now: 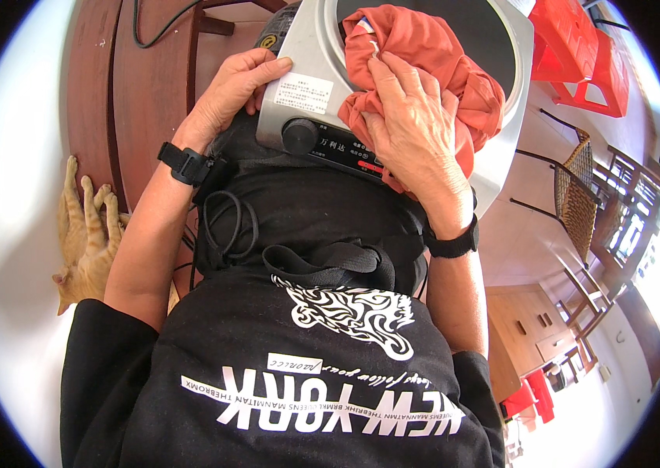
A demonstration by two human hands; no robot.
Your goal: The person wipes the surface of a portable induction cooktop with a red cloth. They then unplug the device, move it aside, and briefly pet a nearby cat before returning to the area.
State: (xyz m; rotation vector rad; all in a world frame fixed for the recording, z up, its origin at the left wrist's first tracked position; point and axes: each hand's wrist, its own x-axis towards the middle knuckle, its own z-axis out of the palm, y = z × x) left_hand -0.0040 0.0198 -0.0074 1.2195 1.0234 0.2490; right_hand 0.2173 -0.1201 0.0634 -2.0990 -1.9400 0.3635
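Observation:
A silver electric cooktop [306, 47] with a round black top plate rests on my lap, its control panel facing me. On the panel sit a black knob [299, 136] and a red button strip. My left hand [242, 82] grips the cooktop's left edge, thumb on top beside a white label [302, 92] bearing print. Under my right hand [414, 117] is a bunched orange-red cloth [423, 35], pressed against the cooktop near the panel's right part. The cloth hides much of the plate and part of the panel.
A ginger cat [93, 234] lies at the left, beside a brown wooden bench [93, 88]. Red plastic stools [581, 52] stand at the upper right. A woven chair [578, 187] and a wooden cabinet [531, 322] are farther right. A dark cord loop [230, 225] hangs near my waist.

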